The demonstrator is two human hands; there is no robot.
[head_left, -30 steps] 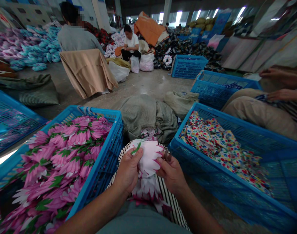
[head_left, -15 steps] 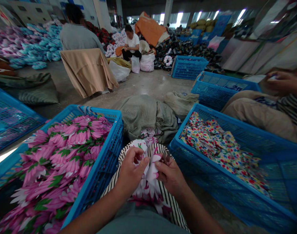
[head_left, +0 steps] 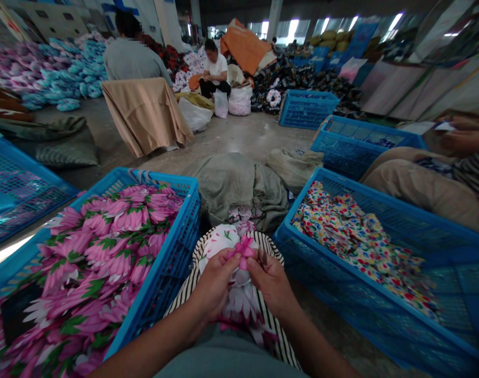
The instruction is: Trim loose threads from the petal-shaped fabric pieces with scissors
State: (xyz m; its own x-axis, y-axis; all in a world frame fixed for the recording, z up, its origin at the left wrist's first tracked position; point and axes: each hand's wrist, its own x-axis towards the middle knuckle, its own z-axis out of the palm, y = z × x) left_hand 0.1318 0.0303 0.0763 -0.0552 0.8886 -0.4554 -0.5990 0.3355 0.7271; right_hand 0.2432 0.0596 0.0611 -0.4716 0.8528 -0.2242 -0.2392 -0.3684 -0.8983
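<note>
On my lap, my left hand (head_left: 215, 281) pinches the left edge of a bright pink petalled fabric flower piece (head_left: 245, 245) between thumb and fingers. My right hand (head_left: 274, 283) grips the same piece from the right with thumb and forefinger. A small dark pointed tool (head_left: 264, 258) shows among the right fingers, too blurred to name surely. White petal pieces with pink tips (head_left: 243, 304) lie below the hands over black-and-white striped cloth (head_left: 183, 294). Beyond the left hand is white fabric with pink and green print (head_left: 219, 240).
At left, a blue crate (head_left: 194, 185) holds pink cloth flowers (head_left: 109, 247) and a dark flat object (head_left: 19, 312). The right-hand crate (head_left: 381, 283) contains colourful dotted fabric (head_left: 353, 236). A grey-green sack (head_left: 235, 184) sits ahead. A co-worker's hands (head_left: 465, 135) are at far right.
The white petal piece between my hands has turned, and its bright pink side now faces up. My left hand has come closer to my right, both thumbs at the piece. The view has shifted slightly.
</note>
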